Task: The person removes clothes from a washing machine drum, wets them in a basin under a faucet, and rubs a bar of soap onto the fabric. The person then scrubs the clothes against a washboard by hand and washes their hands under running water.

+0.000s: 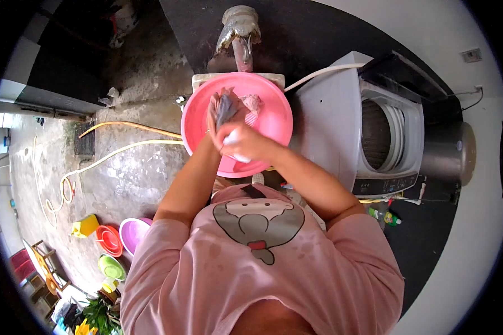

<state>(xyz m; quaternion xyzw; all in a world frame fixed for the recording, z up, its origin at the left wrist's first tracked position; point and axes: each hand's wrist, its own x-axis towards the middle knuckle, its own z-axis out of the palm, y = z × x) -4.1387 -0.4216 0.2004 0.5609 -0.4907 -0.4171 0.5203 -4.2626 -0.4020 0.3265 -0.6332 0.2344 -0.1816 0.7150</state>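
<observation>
A pink basin (279,125) is in front of me, and both my hands are over it. My left hand (213,120) is closed on a bunched grey cloth (226,109), which may be a sock. Across it lies my right hand (251,144), somewhat blurred, with its fingers closed round a white object (235,146); I cannot tell whether that is soap or fabric. Inside the basin, just beyond my hands, lies a crumpled pale pink cloth (252,103). A ridged pink patch (251,119) shows beside it.
To the right stands a top-loading washing machine (330,111), lid raised. A pipe (242,53) rises behind the basin. Hoses (123,148) trail over the wet floor to the left. A yellow jug (85,226), a red basin (109,240) and a purple basin (133,233) stand at lower left.
</observation>
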